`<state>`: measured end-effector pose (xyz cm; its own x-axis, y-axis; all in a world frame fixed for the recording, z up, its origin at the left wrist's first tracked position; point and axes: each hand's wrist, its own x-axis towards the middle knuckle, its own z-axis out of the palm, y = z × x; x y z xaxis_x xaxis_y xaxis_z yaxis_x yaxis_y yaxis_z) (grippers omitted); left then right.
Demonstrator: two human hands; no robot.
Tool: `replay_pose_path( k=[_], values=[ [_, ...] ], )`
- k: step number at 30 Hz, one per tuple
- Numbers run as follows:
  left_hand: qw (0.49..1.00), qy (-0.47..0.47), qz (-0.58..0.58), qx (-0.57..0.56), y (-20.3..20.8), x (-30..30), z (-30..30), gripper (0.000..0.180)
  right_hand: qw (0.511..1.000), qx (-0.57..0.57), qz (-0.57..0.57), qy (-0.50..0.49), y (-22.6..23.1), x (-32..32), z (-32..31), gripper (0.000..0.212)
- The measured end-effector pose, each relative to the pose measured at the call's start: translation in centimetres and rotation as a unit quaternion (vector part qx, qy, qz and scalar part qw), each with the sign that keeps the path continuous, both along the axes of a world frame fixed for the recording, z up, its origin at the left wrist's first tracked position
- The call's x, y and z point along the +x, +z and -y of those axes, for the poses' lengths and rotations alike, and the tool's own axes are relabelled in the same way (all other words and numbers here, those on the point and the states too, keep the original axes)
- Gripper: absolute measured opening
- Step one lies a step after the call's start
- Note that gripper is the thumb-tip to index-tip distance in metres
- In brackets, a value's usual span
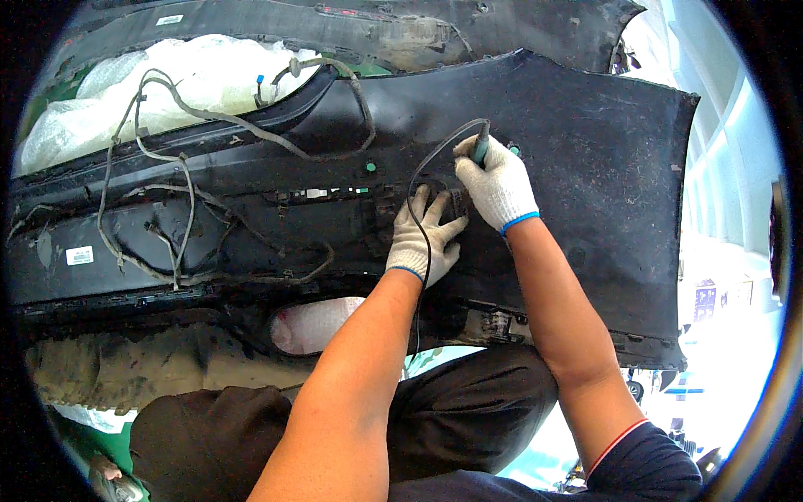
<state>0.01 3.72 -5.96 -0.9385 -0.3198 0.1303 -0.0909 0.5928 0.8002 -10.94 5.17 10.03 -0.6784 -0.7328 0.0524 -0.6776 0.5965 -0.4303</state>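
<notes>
A large black car bumper cover (602,167) lies before me with its inner side up. My right hand (503,186), in a white knit glove with a blue cuff, is closed round a corded pen-shaped tool with a green handle (480,149), which looks like a soldering iron. Its tip is hidden. From its top a thin black cord (428,156) loops left and runs down over my left wrist. My left hand (425,238), gloved likewise, rests on the bumper with fingers spread beside a small dark bracket-like part (456,202).
A grey wiring harness (191,209) sprawls across the bumper's left half. Bubble wrap (192,71) and another black panel (401,33) lie beyond it. Below my left forearm's side is an oval opening (314,326). My knee (477,402) is close to the near edge.
</notes>
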Motion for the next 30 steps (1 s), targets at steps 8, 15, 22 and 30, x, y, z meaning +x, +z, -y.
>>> replay_pose_path(
  k=[8,15,22,30],
  values=[
    [1.0,0.01,-0.004,-0.012,-0.2,-0.3,-0.2,0.058,1.0,-0.01,-0.004,0.004,0.0,0.2,-0.1,0.018],
    [0.997,0.054,-0.046,-0.015,-0.6,-0.2,-0.7,0.053,1.0,-0.009,-0.015,0.005,-0.1,0.1,0.0,0.018],
    [0.999,0.026,-0.03,-0.007,-0.7,-0.3,-0.5,0.058,1.0,0.001,-0.006,-0.012,0.7,0.9,0.4,0.018],
    [1.0,-0.002,0.012,0.009,0.5,0.1,0.2,0.058,0.999,-0.04,-0.001,-0.004,-0.3,-0.1,0.0,0.018]
  ],
)
